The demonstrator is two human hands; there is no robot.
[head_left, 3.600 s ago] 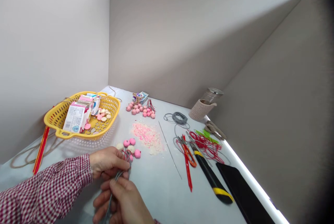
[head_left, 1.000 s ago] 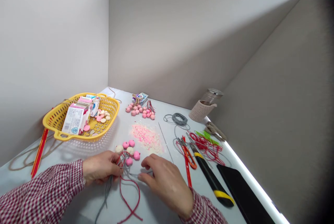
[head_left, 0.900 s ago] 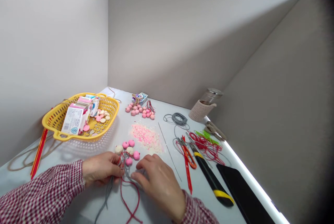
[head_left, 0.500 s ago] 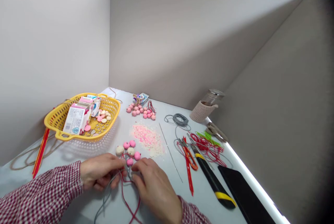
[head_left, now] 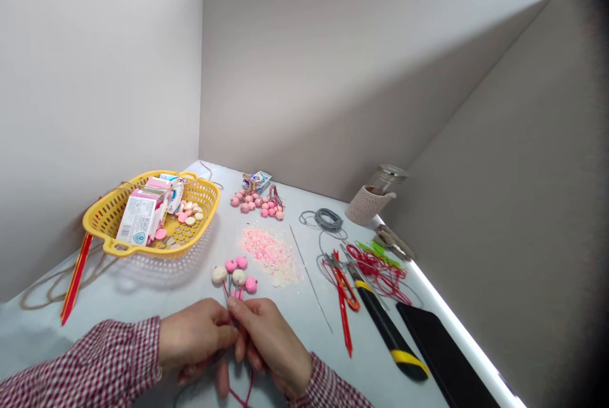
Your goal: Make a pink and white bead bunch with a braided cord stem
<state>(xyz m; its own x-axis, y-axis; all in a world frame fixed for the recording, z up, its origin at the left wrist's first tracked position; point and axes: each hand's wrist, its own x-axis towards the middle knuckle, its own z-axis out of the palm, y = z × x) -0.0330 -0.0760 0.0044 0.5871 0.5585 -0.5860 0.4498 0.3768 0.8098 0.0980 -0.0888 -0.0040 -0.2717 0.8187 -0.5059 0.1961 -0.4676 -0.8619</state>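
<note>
My left hand [head_left: 196, 335] and my right hand [head_left: 275, 339] meet at the front of the table, fingers closed together on cords. A thin red cord [head_left: 248, 389] hangs out below the fingers, and a grey cord passes between them, mostly hidden. Just beyond my fingertips lies a small cluster of round pieces: several pink balls [head_left: 250, 284] and two off-white balls [head_left: 219, 275]. Red and grey strands run from the cluster into my hands. One pink ball is partly covered by my right thumb. Which strand each hand grips is hard to make out.
A yellow basket [head_left: 111, 246] with boxes and pink and white pieces stands left. Pink-white shavings [head_left: 270, 250] lie mid-table. Right are orange scissors [head_left: 351, 299], a black-yellow cutter knife [head_left: 387, 325], red cord [head_left: 375, 268], a grey coil [head_left: 328, 219], a jar [head_left: 368, 202] and a black phone-like slab [head_left: 442, 354].
My hands have come together and drawn slightly nearer to me. My right thumb now presses against the fingers over the cords. The balls lie almost where they were.
</note>
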